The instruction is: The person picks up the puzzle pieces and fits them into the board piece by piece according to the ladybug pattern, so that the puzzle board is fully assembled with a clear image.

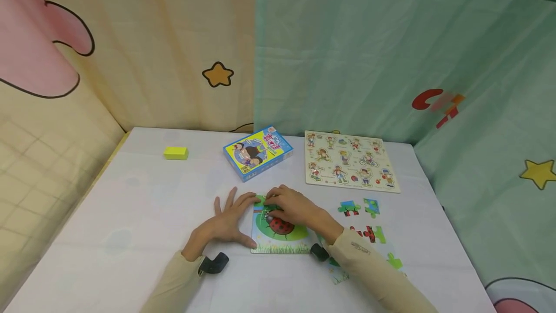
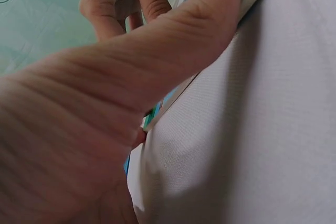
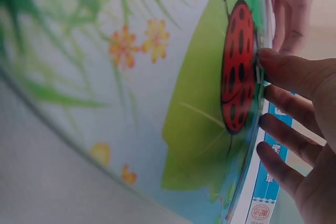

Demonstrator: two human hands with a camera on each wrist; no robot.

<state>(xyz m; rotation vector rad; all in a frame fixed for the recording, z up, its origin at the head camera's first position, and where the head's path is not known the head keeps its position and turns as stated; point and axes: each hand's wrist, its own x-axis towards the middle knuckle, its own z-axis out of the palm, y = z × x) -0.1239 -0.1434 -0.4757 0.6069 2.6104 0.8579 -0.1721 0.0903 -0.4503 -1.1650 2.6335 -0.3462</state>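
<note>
A square ladybug puzzle [image 1: 280, 244] lies on the white table, with a red ladybug [image 3: 239, 72] on a green leaf. My left hand [image 1: 227, 223] is spread at its left side. The left thumb [image 2: 218, 3] rests on the near left corner, and the index fingertip touches the far left corner. My right hand [image 1: 295, 206] is bent over the far part of the puzzle. Its thumb and fingertips pinch a puzzle piece at the ladybug's head; the fingers hide most of that piece.
Several loose puzzle pieces [image 1: 372, 207] lie to the right, some behind the right sleeve [image 1: 369, 264]. Farther back stand a blue and yellow box [image 1: 257, 152] and a wooden picture board [image 1: 351, 161]. A yellow-green block [image 1: 175, 153] sits at the back left.
</note>
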